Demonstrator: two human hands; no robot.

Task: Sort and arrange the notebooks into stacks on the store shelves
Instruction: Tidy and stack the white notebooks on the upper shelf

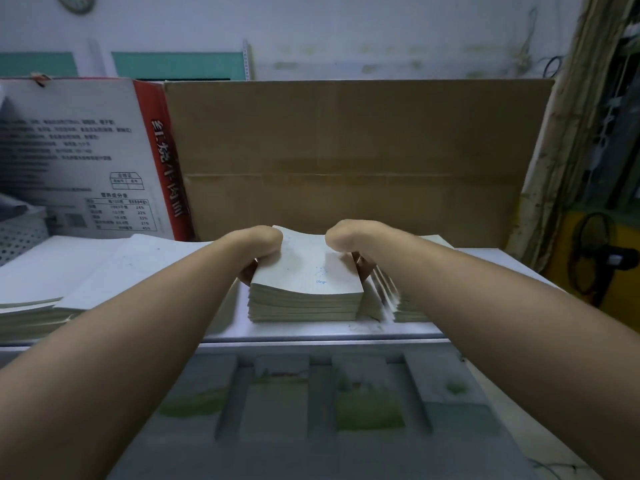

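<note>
A notebook stack (304, 285) on the shelf (311, 330) is gripped at both sides by the left hand (258, 249) and right hand (346, 242), fingers closed.

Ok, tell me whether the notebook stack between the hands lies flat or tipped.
Flat on the shelf. The notebook stack rests level, with left hand and right hand gripping its sides; only the top cover bows slightly.

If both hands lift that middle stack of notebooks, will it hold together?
Probably floppy: the top cover of the notebook stack already bows between the left hand and right hand. The loose layers may slide apart, so support underneath seems wise.
</note>
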